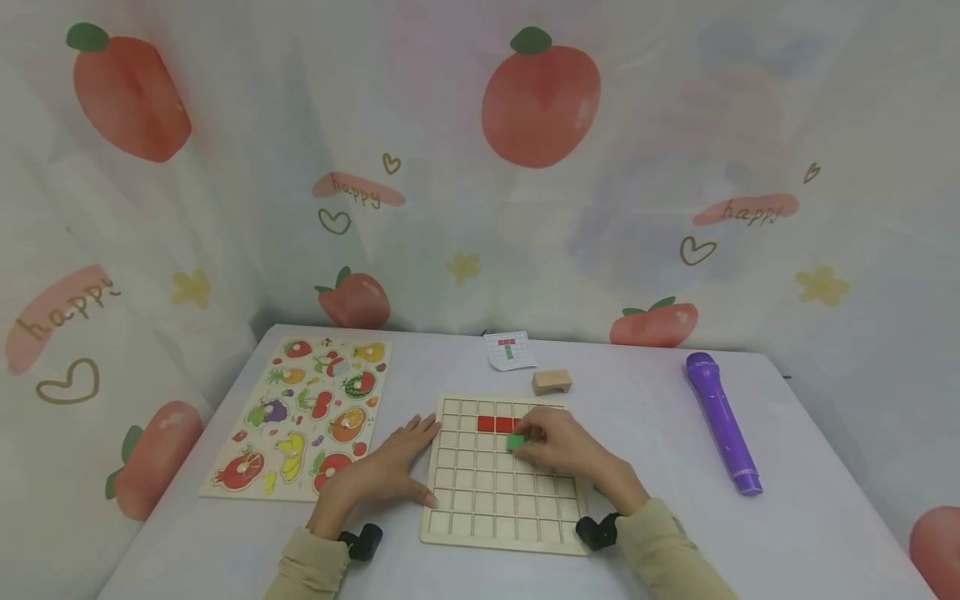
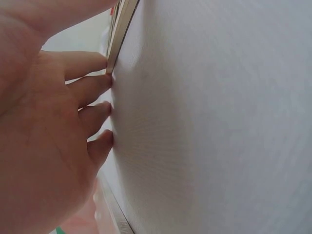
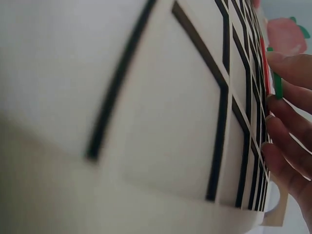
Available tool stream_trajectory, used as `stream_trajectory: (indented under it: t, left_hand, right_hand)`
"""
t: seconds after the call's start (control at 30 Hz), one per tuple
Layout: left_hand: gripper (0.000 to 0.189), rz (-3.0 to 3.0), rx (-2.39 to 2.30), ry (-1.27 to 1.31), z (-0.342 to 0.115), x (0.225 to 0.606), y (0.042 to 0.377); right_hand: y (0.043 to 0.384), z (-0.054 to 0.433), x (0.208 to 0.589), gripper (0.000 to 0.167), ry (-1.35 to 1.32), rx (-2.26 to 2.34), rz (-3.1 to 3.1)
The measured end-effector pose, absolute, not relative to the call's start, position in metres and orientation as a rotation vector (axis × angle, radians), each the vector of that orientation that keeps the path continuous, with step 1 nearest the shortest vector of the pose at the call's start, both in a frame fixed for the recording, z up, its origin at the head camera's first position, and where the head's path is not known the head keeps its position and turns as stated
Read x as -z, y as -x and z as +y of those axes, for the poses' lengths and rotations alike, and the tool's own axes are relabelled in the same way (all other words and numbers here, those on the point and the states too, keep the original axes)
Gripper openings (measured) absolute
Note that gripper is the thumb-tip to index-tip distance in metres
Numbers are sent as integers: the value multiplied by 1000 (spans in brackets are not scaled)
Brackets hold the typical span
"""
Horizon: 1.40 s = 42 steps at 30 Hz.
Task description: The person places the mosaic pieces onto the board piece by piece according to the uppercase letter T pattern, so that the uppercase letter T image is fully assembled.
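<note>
A square wooden grid board [image 1: 504,547] lies on the white table. Red tiles [image 1: 486,423] sit side by side in one of its upper rows, the rightmost partly behind my right fingers. With thumb and fingers, my right hand [image 1: 564,443] pinches a green square tile [image 1: 515,442] just below that red row. In the right wrist view the green tile [image 3: 278,87] appears edge-on between thumb and fingers, close over the grid. My left hand [image 1: 387,465] is spread at the board's left side, its thumb and fingertips at the edge.
Behind the board are a wooden arch block [image 1: 552,382] and a paper card [image 1: 511,351] printed with a red and green T on a grid. A fruit puzzle board [image 1: 251,417] lies at the left, a purple microphone [image 1: 723,425] at the right. Patterned curtain surrounds the table.
</note>
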State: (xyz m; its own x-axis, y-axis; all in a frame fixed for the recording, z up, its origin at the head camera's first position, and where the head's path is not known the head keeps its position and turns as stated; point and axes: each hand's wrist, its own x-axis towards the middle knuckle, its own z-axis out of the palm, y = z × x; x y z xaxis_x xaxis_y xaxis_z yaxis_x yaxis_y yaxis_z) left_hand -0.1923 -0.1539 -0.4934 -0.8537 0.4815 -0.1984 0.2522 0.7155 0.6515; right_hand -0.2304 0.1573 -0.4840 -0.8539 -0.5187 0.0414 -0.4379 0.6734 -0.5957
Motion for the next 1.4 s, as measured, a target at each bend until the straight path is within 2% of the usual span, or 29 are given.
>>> stream_trajectory:
  t: [0.87, 1.13, 1.4]
  left_hand:
    - [111, 2566, -893, -585, -148, 492, 194]
    - [110, 2559, -898, -565, -150, 490, 192]
    - [111, 2558, -906, -555, -153, 489, 191]
  right_hand:
    - [230, 149, 485, 22, 900, 870, 2779]
    - [223, 163, 484, 20, 829, 976, 2794]
    - [210, 185, 482, 20, 647, 1013, 2867]
